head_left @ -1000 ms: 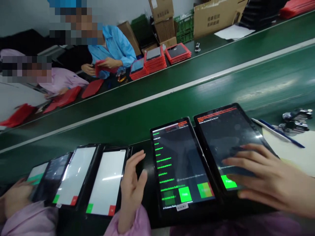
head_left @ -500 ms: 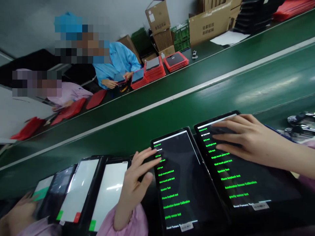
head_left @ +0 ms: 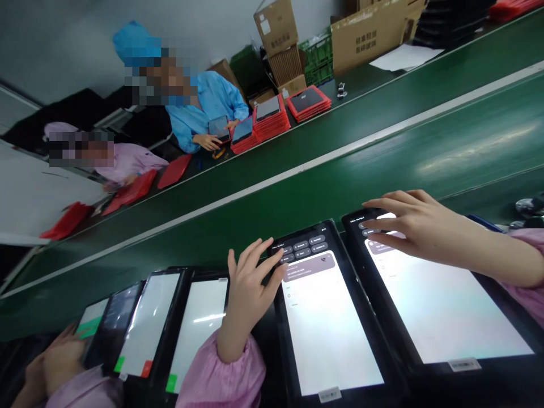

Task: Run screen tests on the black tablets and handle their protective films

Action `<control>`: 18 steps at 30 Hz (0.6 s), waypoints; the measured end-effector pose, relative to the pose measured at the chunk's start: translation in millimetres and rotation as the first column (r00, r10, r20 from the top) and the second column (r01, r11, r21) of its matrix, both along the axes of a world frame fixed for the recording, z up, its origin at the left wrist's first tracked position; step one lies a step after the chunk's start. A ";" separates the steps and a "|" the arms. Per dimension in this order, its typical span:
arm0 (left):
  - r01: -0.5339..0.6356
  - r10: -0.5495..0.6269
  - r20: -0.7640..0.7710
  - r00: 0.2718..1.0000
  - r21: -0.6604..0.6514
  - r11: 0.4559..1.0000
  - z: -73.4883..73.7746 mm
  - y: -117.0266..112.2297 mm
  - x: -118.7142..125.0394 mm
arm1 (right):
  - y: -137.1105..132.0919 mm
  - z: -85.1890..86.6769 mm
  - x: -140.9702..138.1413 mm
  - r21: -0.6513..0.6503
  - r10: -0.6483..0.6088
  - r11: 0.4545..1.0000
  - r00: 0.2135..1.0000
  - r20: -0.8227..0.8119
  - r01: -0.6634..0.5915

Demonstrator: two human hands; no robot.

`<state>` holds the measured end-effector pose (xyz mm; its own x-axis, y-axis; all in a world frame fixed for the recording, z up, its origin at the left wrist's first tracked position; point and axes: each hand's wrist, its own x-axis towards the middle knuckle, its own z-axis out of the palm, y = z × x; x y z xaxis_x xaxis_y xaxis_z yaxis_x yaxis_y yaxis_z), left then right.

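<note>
Two large black-framed tablets lie side by side before me, both lit with a mostly white screen and a pulled-down panel of grey buttons along the top. Over the upper left corner of the nearer tablet (head_left: 335, 328) is my left hand (head_left: 253, 280), fingers spread, fingertips at the screen's edge. My right hand (head_left: 412, 221) reaches from the right across the top of the other tablet (head_left: 459, 306), its fingers stretched out and covering part of the buttons. Neither hand grasps anything. Whether the fingertips touch the glass I cannot tell.
More tablets (head_left: 148, 317) with white or dark screens stand in a row to the left, where a co-worker's hands (head_left: 63, 357) work. A green conveyor belt (head_left: 238, 215) runs across. Beyond it, a person in blue (head_left: 212, 102) sits by stacked red-edged tablets (head_left: 272, 122) and cartons (head_left: 361, 42).
Both tablet screens have switched from a black list with green text to a white screen with a button panel. My hands have shifted slightly; the left fingers are more spread.
</note>
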<state>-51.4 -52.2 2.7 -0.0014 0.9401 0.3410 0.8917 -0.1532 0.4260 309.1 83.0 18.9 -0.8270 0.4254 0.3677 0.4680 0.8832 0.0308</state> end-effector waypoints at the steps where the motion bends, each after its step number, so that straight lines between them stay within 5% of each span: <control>1: 0.005 -0.005 -0.009 1.000 -0.003 1.000 0.6 -0.4 0.1 | 0.5 -0.8 -0.1 0.007 0.007 1.000 1.000 0.001 -0.007; 7: 0.004 -0.004 -0.037 0.999 -0.007 1.000 1.2 -0.7 3.5 | 10.7 -8.2 -1.3 -0.006 0.005 1.000 1.000 -0.001 -0.005; 10: 0.006 -0.006 -0.067 0.998 0.005 1.000 -0.3 -1.3 2.6 | -1.2 4.2 -5.8 0.045 0.002 0.999 1.000 -0.021 -0.001; 13: 0.041 -0.035 -0.149 0.988 0.035 0.999 -0.5 -1.0 -0.1 | -47.6 30.6 -15.3 0.094 0.125 0.989 0.984 -0.127 -0.114; 16: 0.047 -0.021 -0.215 0.976 0.116 0.992 3.7 2.9 1.2 | -107.0 47.6 -32.3 -0.081 0.413 0.892 0.875 -0.254 -0.445; 18: 0.038 0.001 -0.194 0.981 0.202 0.979 9.7 7.5 6.2 | -133.7 46.7 -43.9 -0.151 0.414 0.871 0.863 -0.288 -0.468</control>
